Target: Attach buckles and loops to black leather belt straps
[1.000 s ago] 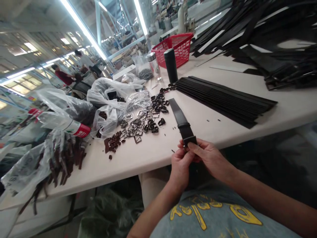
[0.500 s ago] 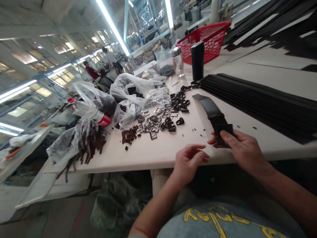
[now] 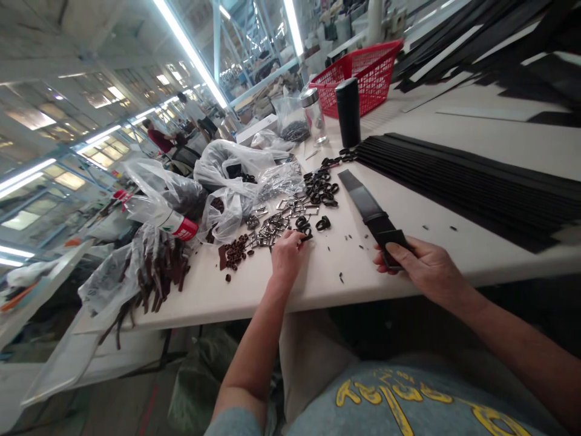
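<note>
My right hand (image 3: 429, 266) grips a folded black belt strap (image 3: 361, 197), thumb pressed on top. A band crosses the strap, and its free end slants up and away over the table. At the pile of small fittings, my left hand (image 3: 287, 257) reaches down with curled fingers. Its fingertips meet a group of black loops (image 3: 301, 223); what they pinch is partly hidden. Silvery metal rectangular buckle frames (image 3: 271, 231) lie just beyond this hand. More black loops (image 3: 323, 189) are heaped behind, with one small cluster (image 3: 322, 223) to the right.
Brown rings (image 3: 236, 251) and brown strips (image 3: 158, 266) lie left. Plastic bags (image 3: 231, 163) stand behind. Black straps (image 3: 454, 181) lie in a row at right. Farther back are a dark flask (image 3: 348, 115), a glass jar (image 3: 313, 118) and a red basket (image 3: 381, 79).
My left hand has moved left and forward, from beside the belt strap to the black loops. My right hand keeps its hold. A small dark scrap now shows where my left hand was.
</note>
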`<act>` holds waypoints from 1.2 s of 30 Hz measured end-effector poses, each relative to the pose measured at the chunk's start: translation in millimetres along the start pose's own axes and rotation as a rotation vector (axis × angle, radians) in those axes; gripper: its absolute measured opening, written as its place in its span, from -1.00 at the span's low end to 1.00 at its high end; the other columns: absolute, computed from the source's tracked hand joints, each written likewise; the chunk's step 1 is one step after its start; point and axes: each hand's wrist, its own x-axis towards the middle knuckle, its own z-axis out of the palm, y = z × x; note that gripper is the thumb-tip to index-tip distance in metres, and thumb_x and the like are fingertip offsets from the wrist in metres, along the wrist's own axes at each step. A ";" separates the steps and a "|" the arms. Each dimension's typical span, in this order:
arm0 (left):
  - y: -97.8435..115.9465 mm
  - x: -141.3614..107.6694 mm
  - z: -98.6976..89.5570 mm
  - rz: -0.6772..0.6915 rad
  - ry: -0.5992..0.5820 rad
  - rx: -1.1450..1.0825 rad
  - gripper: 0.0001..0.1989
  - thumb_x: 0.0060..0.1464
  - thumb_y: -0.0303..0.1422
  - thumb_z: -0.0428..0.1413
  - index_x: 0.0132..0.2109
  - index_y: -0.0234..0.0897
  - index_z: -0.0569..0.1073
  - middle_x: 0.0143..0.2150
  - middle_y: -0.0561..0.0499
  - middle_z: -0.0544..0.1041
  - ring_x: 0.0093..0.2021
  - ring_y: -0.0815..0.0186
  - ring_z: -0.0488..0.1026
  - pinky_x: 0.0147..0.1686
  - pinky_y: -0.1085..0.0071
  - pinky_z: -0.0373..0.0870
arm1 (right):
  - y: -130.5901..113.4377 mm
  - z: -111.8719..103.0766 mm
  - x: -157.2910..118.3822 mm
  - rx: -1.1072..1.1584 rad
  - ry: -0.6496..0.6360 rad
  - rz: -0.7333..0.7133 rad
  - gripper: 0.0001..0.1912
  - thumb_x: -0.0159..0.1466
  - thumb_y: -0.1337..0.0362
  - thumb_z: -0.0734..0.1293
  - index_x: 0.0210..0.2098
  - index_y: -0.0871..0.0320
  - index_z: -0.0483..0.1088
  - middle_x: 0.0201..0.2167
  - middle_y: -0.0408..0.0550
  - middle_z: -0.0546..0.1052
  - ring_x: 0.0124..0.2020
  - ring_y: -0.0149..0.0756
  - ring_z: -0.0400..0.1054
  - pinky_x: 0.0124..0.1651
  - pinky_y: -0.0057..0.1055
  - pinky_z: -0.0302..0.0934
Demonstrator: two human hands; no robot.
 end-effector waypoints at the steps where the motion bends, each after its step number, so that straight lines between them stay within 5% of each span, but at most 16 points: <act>1: -1.0 -1.6 0.2 -0.032 0.025 -0.042 -0.94 0.07 -0.44 0.27 -0.26 -0.21 0.59 -0.24 0.01 0.54 -0.41 0.38 0.45 -0.29 0.41 0.39 | 1.4 -0.6 0.8 -0.016 -0.021 -0.002 -0.40 0.09 -0.27 0.42 -0.26 0.17 0.51 -0.45 -0.02 0.61 -0.49 -0.29 0.51 -0.44 -0.41 0.38; 7: -5.7 1.7 -3.6 -0.222 0.114 -0.354 -0.88 -0.11 -0.38 0.36 -0.47 -0.21 0.56 -0.43 0.10 0.42 -0.47 0.43 0.30 -0.40 0.44 0.24 | -1.6 -0.5 1.9 -0.091 -0.092 -0.021 -0.39 0.09 -0.32 0.38 -0.33 0.14 0.50 -0.47 -0.03 0.59 -0.51 -0.29 0.50 -0.43 -0.38 0.41; 14: 4.8 8.1 5.2 -0.398 -0.056 -0.884 -0.67 -0.07 -0.06 0.28 -0.37 -0.27 0.53 -0.60 0.12 0.44 -0.69 0.48 0.24 -0.64 0.48 0.14 | 0.5 0.1 1.1 -0.131 -0.109 -0.032 -0.35 0.06 -0.36 0.37 -0.39 0.16 0.48 -0.50 -0.02 0.60 -0.52 -0.29 0.48 -0.46 -0.40 0.36; 18: 10.7 8.3 10.8 -0.457 -0.083 -1.034 -0.62 -0.14 -0.05 0.33 -0.34 -0.29 0.51 -0.48 0.06 0.52 -0.58 0.44 0.43 -0.58 0.52 0.29 | 2.8 -0.4 1.9 -0.163 -0.130 -0.046 -0.37 0.10 -0.33 0.35 -0.39 0.17 0.49 -0.49 -0.01 0.61 -0.52 -0.29 0.48 -0.47 -0.41 0.33; 22: 11.3 9.7 14.9 -0.471 -0.056 -1.104 -0.67 -0.19 -0.13 0.38 -0.40 -0.29 0.53 -0.20 -0.03 0.60 -0.25 0.32 0.57 -0.27 0.42 0.49 | 2.5 -0.9 2.0 -0.199 -0.132 -0.065 -0.37 0.12 -0.34 0.33 -0.40 0.17 0.49 -0.50 -0.01 0.61 -0.51 -0.29 0.46 -0.47 -0.41 0.31; 26: 12.7 11.6 18.3 -0.374 -0.004 -1.057 -0.75 -0.15 -0.21 0.37 -0.48 -0.28 0.55 -0.13 -0.07 0.62 -0.09 0.26 0.53 -0.06 0.35 0.43 | -0.1 -0.2 1.7 -0.219 -0.142 -0.076 -0.37 0.13 -0.33 0.32 -0.39 0.17 0.49 -0.49 0.00 0.61 -0.51 -0.29 0.46 -0.46 -0.40 0.30; 36: 18.2 19.3 20.6 -0.321 0.055 -0.925 -0.78 -0.15 -0.20 0.36 -0.40 -0.25 0.62 -0.51 0.08 0.49 -0.51 0.42 0.35 -0.48 0.45 0.29 | -3.0 1.2 1.0 -0.248 -0.136 -0.089 -0.45 0.18 -0.25 0.31 -0.39 0.16 0.47 -0.50 -0.02 0.61 -0.52 -0.31 0.44 -0.43 -0.40 0.31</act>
